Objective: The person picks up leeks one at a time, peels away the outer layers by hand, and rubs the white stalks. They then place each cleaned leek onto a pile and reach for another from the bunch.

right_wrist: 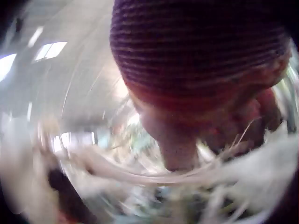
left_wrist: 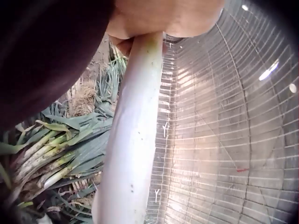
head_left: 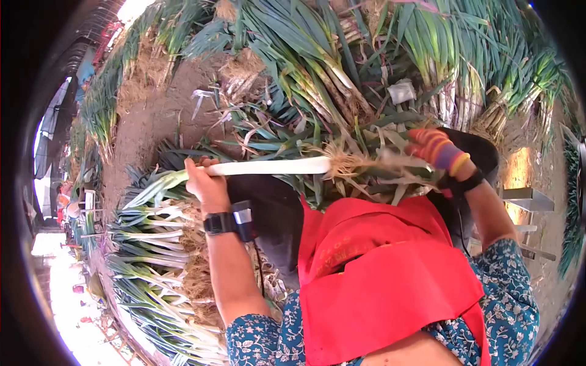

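Note:
My bare left hand (head_left: pixel 206 182) grips a long green onion (head_left: pixel 274 166) near its green end. The smooth white stalk lies level across my lap, its shaggy roots (head_left: pixel 343 160) pointing right. The same white stalk (left_wrist: pixel 133 126) runs down from under the left hand (left_wrist: pixel 168 16) in the left wrist view. My right hand (head_left: pixel 438 151) wears a striped knit glove, its fingers bent. It pinches a pale, blurred strip of onion skin (head_left: pixel 397 160) that trails by the roots; the right wrist view shows this strip (right_wrist: pixel 140 177) below the thumb.
Cleaned onions (head_left: pixel 155 262) lie in a row at my left, roots inward. Uncleaned bunches (head_left: pixel 323 67) are heaped ahead, with more (head_left: pixel 452 67) at the far right. Loose leaves and peelings (head_left: pixel 274 131) cover the ground before my knees. A metal stand (head_left: pixel 528 199) is at the right.

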A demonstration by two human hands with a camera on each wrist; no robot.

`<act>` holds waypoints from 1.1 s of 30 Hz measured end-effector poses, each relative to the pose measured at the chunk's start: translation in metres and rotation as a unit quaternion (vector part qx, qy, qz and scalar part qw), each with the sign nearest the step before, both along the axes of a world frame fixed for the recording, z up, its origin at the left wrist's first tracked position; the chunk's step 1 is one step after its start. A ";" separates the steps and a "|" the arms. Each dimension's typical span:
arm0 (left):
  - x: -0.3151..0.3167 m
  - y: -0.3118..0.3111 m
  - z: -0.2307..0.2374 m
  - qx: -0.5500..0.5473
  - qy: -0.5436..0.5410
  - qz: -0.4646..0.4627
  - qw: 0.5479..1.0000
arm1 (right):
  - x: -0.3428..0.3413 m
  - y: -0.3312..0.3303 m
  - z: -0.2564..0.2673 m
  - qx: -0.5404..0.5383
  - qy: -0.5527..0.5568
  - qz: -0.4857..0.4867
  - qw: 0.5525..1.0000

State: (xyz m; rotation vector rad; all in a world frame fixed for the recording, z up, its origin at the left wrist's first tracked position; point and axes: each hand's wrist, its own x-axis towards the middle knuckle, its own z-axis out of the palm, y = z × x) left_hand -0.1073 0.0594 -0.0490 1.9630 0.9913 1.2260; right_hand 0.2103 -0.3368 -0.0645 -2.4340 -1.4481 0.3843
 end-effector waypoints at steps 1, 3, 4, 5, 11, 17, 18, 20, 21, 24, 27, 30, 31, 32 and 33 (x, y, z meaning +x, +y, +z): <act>0.009 -0.007 0.011 -0.203 -0.214 0.027 0.955 | -0.002 0.011 0.009 0.007 -0.008 0.005 1.000; 0.028 -0.023 0.035 -0.377 -0.407 0.062 0.830 | -0.023 0.045 0.041 0.191 -0.220 0.027 0.956; 0.035 -0.032 0.042 -0.366 -0.416 0.079 0.828 | -0.043 0.059 0.067 0.252 -0.135 0.030 0.958; 0.039 -0.041 0.046 -0.347 -0.418 0.049 0.839 | -0.070 0.076 0.106 0.283 -0.071 0.095 0.952; 0.056 -0.089 0.093 -0.347 -0.436 -0.100 0.824 | -0.115 0.124 0.094 0.044 -0.213 0.166 0.962; 0.028 -0.089 0.086 -0.421 -0.357 -0.291 0.781 | -0.079 0.120 0.099 0.083 0.199 0.210 0.954; 0.030 -0.091 0.083 -0.421 -0.360 -0.294 0.779 | -0.082 0.121 0.097 0.082 0.195 0.208 0.955; 0.036 -0.100 0.079 -0.430 -0.367 -0.225 0.794 | -0.100 0.125 0.093 0.152 -0.018 0.153 0.976; 0.039 -0.105 0.079 -0.426 -0.361 -0.207 0.803 | -0.109 0.125 0.089 0.220 -0.047 0.138 0.965; 0.042 -0.117 0.070 -0.429 -0.336 -0.179 0.819 | -0.127 0.136 0.088 0.356 -0.163 0.104 0.914; 0.049 -0.131 0.062 -0.467 -0.385 -0.153 0.781 | -0.131 0.153 0.088 0.418 -0.244 0.070 0.873; 0.054 -0.143 0.062 -0.505 -0.412 -0.148 0.743 | -0.136 0.163 0.093 0.407 -0.339 0.067 0.846; 0.055 -0.146 0.063 -0.524 -0.430 -0.144 0.721 | -0.135 0.165 0.095 0.394 -0.322 0.066 0.858; 0.054 -0.149 0.063 -0.525 -0.431 -0.144 0.720 | -0.134 0.168 0.098 0.381 -0.305 0.065 0.870; 0.053 -0.150 0.062 -0.520 -0.428 -0.137 0.727 | -0.133 0.172 0.098 0.381 -0.304 0.065 0.871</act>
